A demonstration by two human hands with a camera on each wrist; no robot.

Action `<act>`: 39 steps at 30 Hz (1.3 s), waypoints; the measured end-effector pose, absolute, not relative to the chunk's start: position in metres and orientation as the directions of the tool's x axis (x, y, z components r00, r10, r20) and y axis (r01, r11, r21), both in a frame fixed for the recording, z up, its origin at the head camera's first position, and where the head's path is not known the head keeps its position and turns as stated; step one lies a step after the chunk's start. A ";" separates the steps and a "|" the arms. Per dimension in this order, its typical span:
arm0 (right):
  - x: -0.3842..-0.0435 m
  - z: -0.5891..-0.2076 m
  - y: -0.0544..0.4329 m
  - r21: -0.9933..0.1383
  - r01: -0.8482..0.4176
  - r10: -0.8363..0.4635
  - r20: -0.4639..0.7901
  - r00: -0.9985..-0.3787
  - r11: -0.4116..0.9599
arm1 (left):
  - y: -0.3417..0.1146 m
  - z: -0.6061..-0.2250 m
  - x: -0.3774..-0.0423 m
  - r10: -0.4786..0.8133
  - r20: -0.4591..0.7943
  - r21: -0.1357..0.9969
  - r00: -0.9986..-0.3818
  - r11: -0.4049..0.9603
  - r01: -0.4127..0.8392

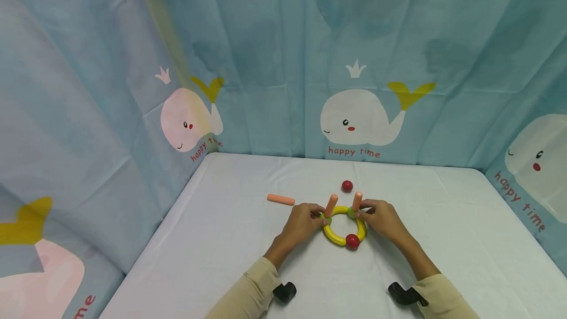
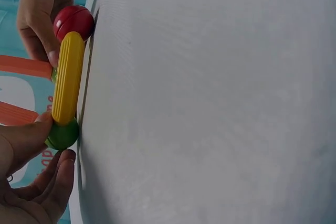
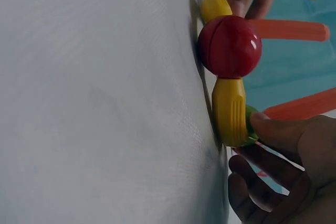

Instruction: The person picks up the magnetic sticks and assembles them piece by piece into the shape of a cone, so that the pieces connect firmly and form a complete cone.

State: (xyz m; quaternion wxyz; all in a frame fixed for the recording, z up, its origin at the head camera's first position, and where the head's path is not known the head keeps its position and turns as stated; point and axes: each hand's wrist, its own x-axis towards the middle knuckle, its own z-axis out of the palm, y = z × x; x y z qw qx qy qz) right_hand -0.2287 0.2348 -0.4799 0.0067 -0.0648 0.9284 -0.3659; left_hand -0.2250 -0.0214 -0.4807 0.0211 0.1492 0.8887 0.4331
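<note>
On the white table lies a ring of yellow curved rods (image 1: pixel 333 237) joined by a red ball (image 1: pixel 352 241) at the near side and two green balls at the far side. An orange stick (image 1: pixel 331 206) rises from the left green ball (image 2: pixel 63 134), and another orange stick (image 1: pixel 357 201) from the right green ball (image 3: pixel 252 124). My left hand (image 1: pixel 303 222) pinches the left green ball between thumb and fingers. At the other side, my right hand (image 1: pixel 382 218) pinches the right green ball, its thumb resting on it in the right wrist view.
A loose orange stick (image 1: pixel 281 200) lies to the left beyond my left hand. Behind the ring sits a loose red ball (image 1: pixel 347 186). Blue curtains (image 1: pixel 274 63) with whale prints hang along the table's back and sides. Black wrist mounts (image 1: pixel 404 294) stick out by the sleeves.
</note>
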 end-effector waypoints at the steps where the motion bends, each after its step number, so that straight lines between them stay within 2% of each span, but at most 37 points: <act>1: -0.228 -0.480 0.235 -0.681 -0.115 -0.124 0.036 -0.992 0.723 | -0.021 -0.481 -0.226 0.284 0.088 0.773 -0.955 0.585 0.245; 24: -0.193 -0.475 0.243 -0.679 -0.040 -0.075 -0.023 -0.997 0.733 | -0.002 -0.470 -0.243 0.288 0.022 0.760 -0.957 0.618 0.203; 39: -0.180 -0.471 0.240 -0.701 -0.036 -0.112 -0.062 -0.992 0.712 | 0.012 -0.467 -0.257 0.318 -0.005 0.750 -0.948 0.628 0.207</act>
